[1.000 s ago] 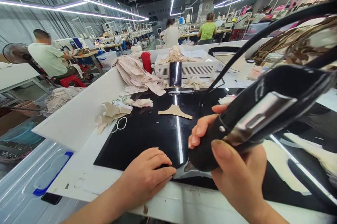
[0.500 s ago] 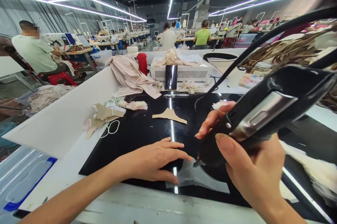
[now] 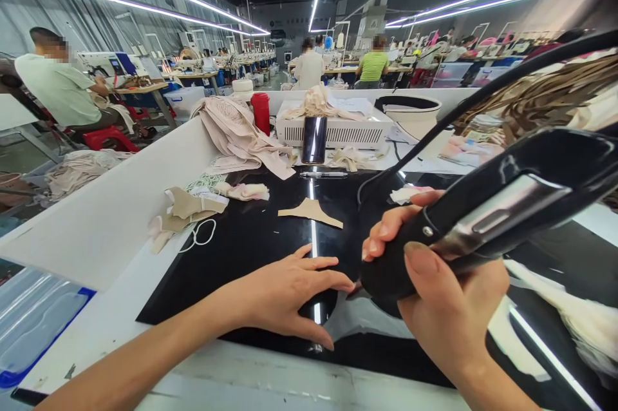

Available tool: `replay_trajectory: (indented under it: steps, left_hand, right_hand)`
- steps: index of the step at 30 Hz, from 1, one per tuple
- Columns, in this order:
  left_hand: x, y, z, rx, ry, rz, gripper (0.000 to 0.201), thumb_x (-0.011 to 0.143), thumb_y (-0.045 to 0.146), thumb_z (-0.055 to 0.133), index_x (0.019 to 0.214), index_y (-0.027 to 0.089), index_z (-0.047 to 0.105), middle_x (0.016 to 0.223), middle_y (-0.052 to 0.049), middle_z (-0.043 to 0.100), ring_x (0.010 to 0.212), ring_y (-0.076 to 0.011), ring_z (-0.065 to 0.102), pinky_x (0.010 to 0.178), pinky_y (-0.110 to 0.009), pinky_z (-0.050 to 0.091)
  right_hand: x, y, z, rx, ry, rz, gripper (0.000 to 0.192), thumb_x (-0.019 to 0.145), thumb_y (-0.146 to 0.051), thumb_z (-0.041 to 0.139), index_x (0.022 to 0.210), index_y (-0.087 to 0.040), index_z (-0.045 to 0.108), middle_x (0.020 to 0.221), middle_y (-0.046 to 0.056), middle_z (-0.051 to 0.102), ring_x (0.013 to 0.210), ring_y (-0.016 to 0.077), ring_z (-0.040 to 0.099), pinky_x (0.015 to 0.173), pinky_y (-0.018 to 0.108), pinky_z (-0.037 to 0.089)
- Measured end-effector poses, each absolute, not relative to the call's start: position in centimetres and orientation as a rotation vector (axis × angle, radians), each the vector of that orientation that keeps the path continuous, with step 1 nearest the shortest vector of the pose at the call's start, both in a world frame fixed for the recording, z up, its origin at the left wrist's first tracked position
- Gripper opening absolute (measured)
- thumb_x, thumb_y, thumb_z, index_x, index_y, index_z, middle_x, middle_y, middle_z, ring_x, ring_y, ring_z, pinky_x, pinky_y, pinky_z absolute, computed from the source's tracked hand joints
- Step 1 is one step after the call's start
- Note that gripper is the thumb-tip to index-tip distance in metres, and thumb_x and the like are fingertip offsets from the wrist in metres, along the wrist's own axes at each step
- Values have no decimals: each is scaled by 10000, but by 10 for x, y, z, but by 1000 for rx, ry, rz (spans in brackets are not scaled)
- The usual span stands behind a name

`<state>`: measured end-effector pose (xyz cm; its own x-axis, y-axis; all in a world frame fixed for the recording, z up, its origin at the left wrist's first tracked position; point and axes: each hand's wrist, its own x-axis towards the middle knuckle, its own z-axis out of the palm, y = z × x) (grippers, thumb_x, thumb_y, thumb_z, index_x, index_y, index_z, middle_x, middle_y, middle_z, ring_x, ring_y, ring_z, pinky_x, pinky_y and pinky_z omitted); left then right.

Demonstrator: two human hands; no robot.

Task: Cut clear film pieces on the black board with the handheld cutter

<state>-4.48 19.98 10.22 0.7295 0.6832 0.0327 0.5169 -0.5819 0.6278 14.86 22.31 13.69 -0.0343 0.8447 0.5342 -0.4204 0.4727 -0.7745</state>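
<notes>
My right hand (image 3: 449,288) grips a black corded handheld tool (image 3: 483,218) with a silver lever on its side. The tool's small pointed tip aims down at a sheer pale piece of fabric (image 3: 360,319) on the glossy black board (image 3: 241,250). Fingers spread, my left hand (image 3: 294,288) rests over the board at the fabric's left side, one fingertip close beside the tip. Whether that hand presses on the sheer piece is hard to see. Farther up the board lies a tan curved template-like piece (image 3: 310,212). My right hand and the tool hide part of the fabric.
A phone (image 3: 313,140) leans on a white vented box (image 3: 357,133), with a pen (image 3: 323,174) before it. Beige fabric (image 3: 241,131) and a red cup (image 3: 261,113) stand left of the box. Scraps (image 3: 186,208) lie at left. The tool's thick cord (image 3: 434,131) arcs across the right.
The tool's tip has shifted slightly left and up along the sheer fabric, toward my left fingertip. My left fingers have spread wider, the thumb lower. The view has moved a little.
</notes>
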Motion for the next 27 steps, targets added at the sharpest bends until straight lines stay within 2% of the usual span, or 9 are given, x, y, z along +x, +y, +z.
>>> replay_trajectory:
  steps: [5,13,27]
  left_hand:
    - [-45,199,100,2296,914,388,727,861,480,759,1473,259,435,1410,-82,610,1507,-293,311,1258,-573,71]
    - [-45,196,99,2308,942,387,765,843,516,763,1480,249,434,1498,-95,535,1510,-283,304,1260,-562,52]
    - [-40,192,101,2273,973,389,916,778,616,782,1529,282,379,1506,-100,526,1512,-331,288,1238,-622,-2]
  right_hand:
    - [145,230,135,-424,-1233,1078,381,850,-331,785,1168,-270,585,846,-29,649,650,147,633,610,316,548]
    - [145,232,131,-404,-1267,1100,365,875,-310,754,1191,-266,578,861,-21,640,681,152,627,612,311,547]
    - [143,230,131,-422,-1259,1076,322,889,-291,731,1170,-270,574,826,-24,638,655,159,620,613,334,534]
